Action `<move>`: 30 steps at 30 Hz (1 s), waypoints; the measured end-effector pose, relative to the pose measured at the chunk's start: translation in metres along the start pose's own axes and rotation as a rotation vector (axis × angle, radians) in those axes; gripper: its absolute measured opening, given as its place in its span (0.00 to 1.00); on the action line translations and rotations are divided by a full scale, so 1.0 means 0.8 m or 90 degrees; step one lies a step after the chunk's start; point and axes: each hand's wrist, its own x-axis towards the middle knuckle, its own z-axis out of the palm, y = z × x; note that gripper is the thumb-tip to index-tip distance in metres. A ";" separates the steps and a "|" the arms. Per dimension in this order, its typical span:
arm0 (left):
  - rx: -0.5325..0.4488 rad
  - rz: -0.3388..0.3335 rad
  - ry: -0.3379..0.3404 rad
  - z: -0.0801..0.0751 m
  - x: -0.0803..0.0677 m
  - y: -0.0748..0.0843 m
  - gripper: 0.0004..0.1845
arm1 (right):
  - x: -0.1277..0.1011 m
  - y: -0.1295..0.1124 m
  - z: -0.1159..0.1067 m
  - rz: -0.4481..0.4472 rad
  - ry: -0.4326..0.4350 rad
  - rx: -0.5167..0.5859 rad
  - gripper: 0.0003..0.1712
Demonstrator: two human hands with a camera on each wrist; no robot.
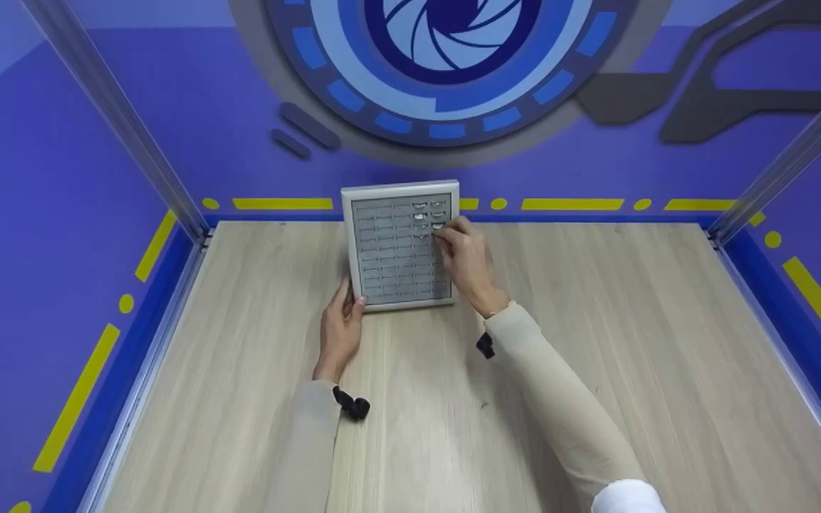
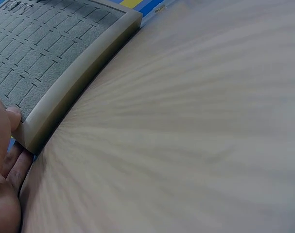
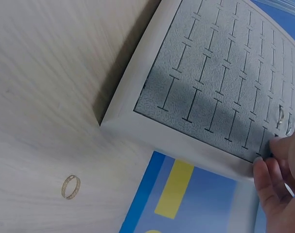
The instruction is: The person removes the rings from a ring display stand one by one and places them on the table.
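Observation:
A white-framed ring tray [image 1: 453, 242] with grey slotted foam lies flat at the far middle of the wooden table [image 1: 596, 342]. A few silver rings [image 1: 420, 214] stand in its upper right slots, and they show again as rings [image 3: 281, 114] in the right wrist view. My right hand [image 1: 464, 260] reaches over the tray's right side with bent fingers [image 3: 268, 167], whose tips pinch a small silver ring [image 1: 437, 226] at a slot. My left hand [image 1: 340, 329] lies at the tray's near left corner [image 2: 33, 131], thumb [image 2: 12, 116] on the frame and fingers straight alongside it.
In the right wrist view a loose gold ring [image 3: 70, 187] lies on the wood beside the tray, near the blue and yellow border [image 3: 174, 189]. Purple walls and metal posts [image 1: 118, 114] close in the table on three sides.

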 end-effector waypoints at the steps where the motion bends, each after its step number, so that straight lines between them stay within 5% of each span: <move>1: -0.001 -0.001 0.002 0.000 0.000 0.000 0.34 | 0.000 0.000 0.000 0.004 -0.002 0.000 0.07; 30: -0.022 -0.018 0.017 0.002 0.001 -0.001 0.33 | -0.007 -0.002 -0.011 -0.009 -0.036 0.023 0.07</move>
